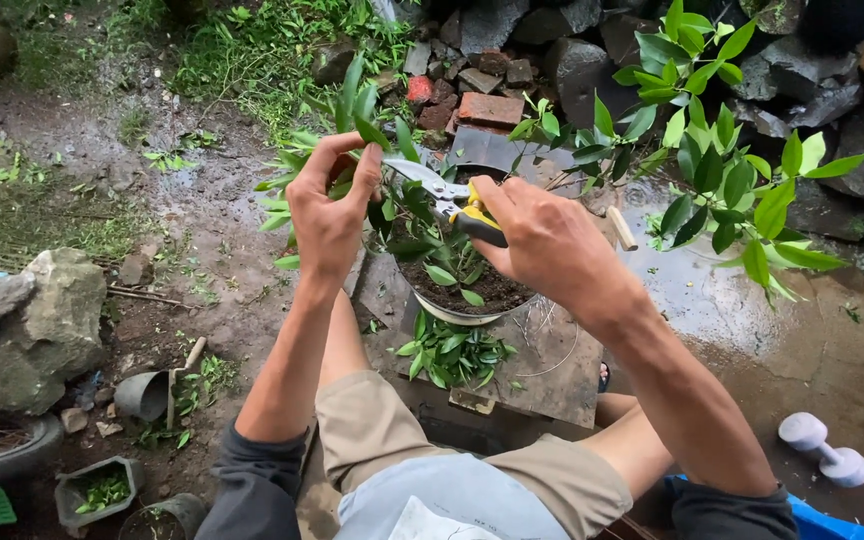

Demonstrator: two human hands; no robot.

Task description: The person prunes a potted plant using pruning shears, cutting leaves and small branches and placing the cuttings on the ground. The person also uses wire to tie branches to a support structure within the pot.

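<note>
The step in hand looks like pruning a small potted shrub, which grows in a round metal pot filled with dark soil. The pot stands on a wet dark stone slab, near the slab's far edge, just in front of the person's knees.

The left hand is raised at the left side of the plant, its fingers curled closed around a bunch of narrow green leaves, holding them up and aside. The right hand grips the yellow-handled metal pruning shears; the fingers are wrapped tight on the handles, and the silver blades point left into the foliage, approx. between both hands. Whether a twig sits betw. the blades I cannot tell.

Cut green leaves lie in a heap on the slab's near part, touching the pot's base, so some trimming seems already done.

Next move, as I judge: the blades need to sit on one stem only, clear of the left fingers, w/ the bunch kept steady.
</note>
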